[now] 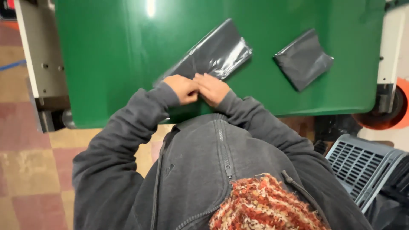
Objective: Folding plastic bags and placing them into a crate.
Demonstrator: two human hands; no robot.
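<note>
A long dark grey plastic bag (213,53) lies flat and slanted on a shiny green surface (115,47). My left hand (182,88) and my right hand (211,88) sit side by side at the bag's near end, fingers curled and pinching its edge. A second, smaller folded grey bag (303,58) rests apart to the right on the same surface. Grey hoodie sleeves cover both my arms.
The green surface's front edge (128,123) runs just beyond my chest. A grey slatted plastic crate (362,164) stands at the lower right. An orange wheel (390,113) and a white frame (390,47) are at the right; a grey metal frame (40,64) and tiled floor at the left.
</note>
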